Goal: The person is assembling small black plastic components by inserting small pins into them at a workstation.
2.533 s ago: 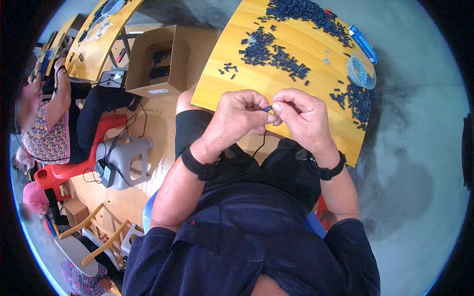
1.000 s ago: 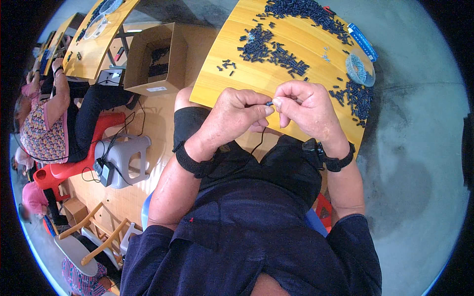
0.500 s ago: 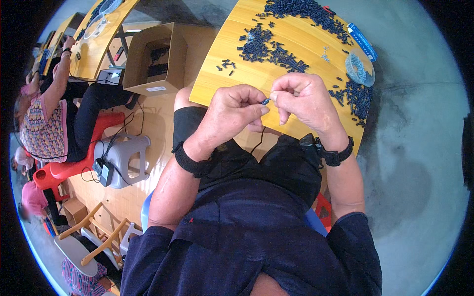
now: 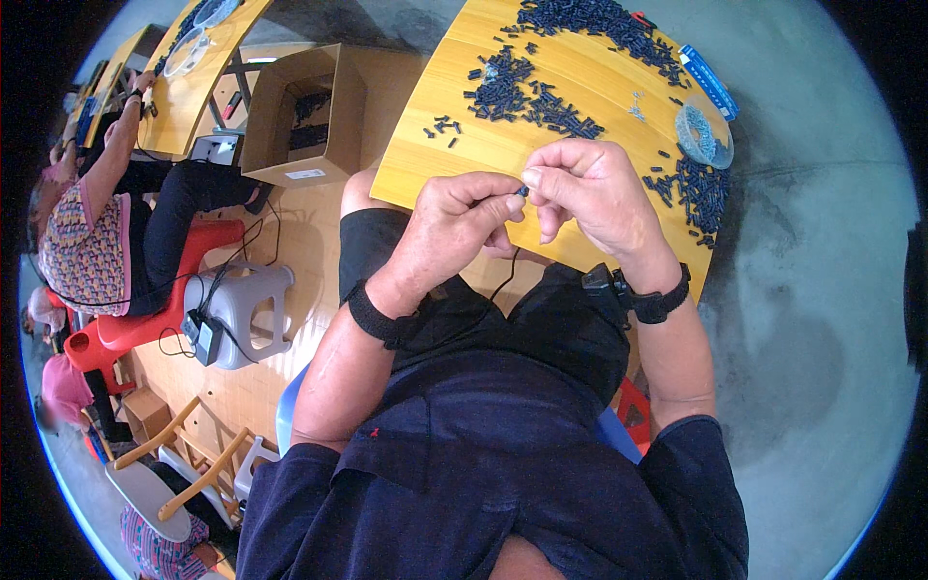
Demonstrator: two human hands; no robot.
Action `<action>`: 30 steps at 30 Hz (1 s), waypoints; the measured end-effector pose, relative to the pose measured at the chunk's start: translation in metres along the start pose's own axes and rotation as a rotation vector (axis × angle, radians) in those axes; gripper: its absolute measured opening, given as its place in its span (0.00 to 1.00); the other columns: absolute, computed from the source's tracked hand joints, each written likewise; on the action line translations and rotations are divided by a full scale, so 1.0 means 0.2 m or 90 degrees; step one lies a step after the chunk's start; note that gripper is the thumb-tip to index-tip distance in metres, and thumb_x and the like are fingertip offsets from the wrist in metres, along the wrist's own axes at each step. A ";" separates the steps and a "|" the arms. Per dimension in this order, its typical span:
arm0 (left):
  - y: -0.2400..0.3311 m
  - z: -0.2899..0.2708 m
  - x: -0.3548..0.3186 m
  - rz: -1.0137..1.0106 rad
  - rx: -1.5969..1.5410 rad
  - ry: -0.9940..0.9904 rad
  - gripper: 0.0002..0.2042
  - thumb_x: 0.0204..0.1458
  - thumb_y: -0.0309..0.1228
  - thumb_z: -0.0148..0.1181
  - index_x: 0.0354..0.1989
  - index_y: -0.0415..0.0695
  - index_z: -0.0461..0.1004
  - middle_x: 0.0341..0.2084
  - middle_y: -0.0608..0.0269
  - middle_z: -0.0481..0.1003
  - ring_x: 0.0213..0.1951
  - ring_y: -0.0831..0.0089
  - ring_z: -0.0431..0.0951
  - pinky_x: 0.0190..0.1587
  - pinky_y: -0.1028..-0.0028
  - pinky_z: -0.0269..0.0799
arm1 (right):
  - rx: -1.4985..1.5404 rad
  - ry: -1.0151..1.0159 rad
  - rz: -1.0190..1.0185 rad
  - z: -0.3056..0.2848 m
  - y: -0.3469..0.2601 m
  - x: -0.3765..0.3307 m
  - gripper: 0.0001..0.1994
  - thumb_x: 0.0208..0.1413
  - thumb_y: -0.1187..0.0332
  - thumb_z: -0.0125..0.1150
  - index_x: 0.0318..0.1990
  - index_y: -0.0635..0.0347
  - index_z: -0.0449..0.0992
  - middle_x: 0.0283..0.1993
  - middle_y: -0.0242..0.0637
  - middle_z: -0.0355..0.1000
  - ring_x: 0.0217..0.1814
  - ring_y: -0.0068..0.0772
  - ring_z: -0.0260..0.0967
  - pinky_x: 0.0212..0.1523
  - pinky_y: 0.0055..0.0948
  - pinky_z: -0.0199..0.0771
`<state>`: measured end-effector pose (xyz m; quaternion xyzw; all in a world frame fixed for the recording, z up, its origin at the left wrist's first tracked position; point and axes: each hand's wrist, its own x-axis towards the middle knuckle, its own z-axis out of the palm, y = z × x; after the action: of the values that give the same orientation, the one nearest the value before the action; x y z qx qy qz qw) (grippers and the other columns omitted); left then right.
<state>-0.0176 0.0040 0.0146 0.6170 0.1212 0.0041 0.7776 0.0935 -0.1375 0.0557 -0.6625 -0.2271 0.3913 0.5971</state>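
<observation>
Over the near edge of the yellow wood table (image 4: 416, 155), my left hand (image 4: 454, 217) pinches a small dark cylindrical piece (image 4: 523, 191) between thumb and fingertips, most of it covered. My right hand (image 4: 594, 198) meets it from the right, thumb and forefinger pressed together at the piece's end. Whatever lies between those right fingertips is too small to make out. Beyond my hands spreads a heap of short black cylindrical pieces (image 4: 503, 92). Another pile of such pieces (image 4: 704, 198) lies right of my right hand.
A clear tub (image 4: 727, 153) of small pale parts and a blue box (image 4: 709, 82) stand at the table's right edge. Tiny silvery parts (image 4: 636, 106) lie loose nearby. Left are an open cardboard box (image 4: 343, 126), a grey stool (image 4: 246, 309) with cables, and a seated person (image 4: 87, 242).
My right hand has turned slightly, its fingertips moving up and left against the piece. My left fingers have shifted a little and cover more of it. The person at left has moved an arm.
</observation>
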 end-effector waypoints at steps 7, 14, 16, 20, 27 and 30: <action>-0.01 0.00 -0.01 -0.002 -0.033 -0.011 0.08 0.54 0.25 0.55 0.38 0.34 0.75 0.25 0.64 0.76 0.22 0.83 0.74 0.25 0.83 0.73 | 0.114 -0.015 0.048 0.00 0.02 0.00 0.07 0.55 0.71 0.56 0.32 0.68 0.73 0.19 0.32 0.69 0.16 0.20 0.67 0.18 0.21 0.74; 0.02 -0.01 -0.01 -0.027 -0.013 -0.040 0.06 0.53 0.23 0.57 0.37 0.34 0.74 0.28 0.63 0.76 0.25 0.80 0.76 0.28 0.82 0.72 | 0.129 -0.036 0.054 0.01 0.01 -0.01 0.08 0.55 0.70 0.57 0.31 0.67 0.72 0.20 0.32 0.69 0.15 0.20 0.67 0.18 0.21 0.74; 0.02 -0.01 -0.01 -0.031 -0.023 -0.037 0.06 0.53 0.24 0.57 0.37 0.34 0.74 0.28 0.63 0.76 0.25 0.80 0.76 0.28 0.82 0.72 | 0.125 -0.042 0.050 0.01 0.02 -0.01 0.08 0.54 0.70 0.57 0.30 0.67 0.72 0.21 0.32 0.69 0.15 0.20 0.67 0.18 0.21 0.74; 0.04 -0.02 -0.01 -0.058 -0.018 -0.049 0.07 0.53 0.25 0.57 0.38 0.35 0.74 0.27 0.63 0.77 0.24 0.80 0.76 0.28 0.82 0.72 | 0.117 -0.049 0.052 0.01 0.01 0.00 0.09 0.54 0.69 0.58 0.30 0.67 0.72 0.21 0.32 0.69 0.16 0.20 0.67 0.17 0.20 0.73; 0.03 -0.01 -0.02 -0.064 -0.042 -0.026 0.07 0.53 0.25 0.57 0.37 0.34 0.75 0.25 0.63 0.76 0.22 0.81 0.75 0.25 0.82 0.73 | 0.133 -0.052 0.056 0.00 0.05 0.00 0.09 0.54 0.69 0.58 0.32 0.68 0.73 0.21 0.31 0.69 0.15 0.18 0.66 0.16 0.18 0.72; 0.01 -0.01 -0.02 -0.034 -0.037 -0.008 0.07 0.53 0.25 0.57 0.36 0.34 0.76 0.24 0.62 0.76 0.20 0.81 0.74 0.25 0.82 0.72 | 0.190 -0.031 0.075 0.01 0.06 -0.01 0.09 0.54 0.68 0.58 0.32 0.68 0.73 0.21 0.31 0.68 0.15 0.18 0.66 0.16 0.19 0.73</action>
<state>-0.0210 0.0053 0.0171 0.5910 0.1323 -0.0172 0.7956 0.0891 -0.1403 0.0454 -0.5685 -0.1415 0.4714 0.6592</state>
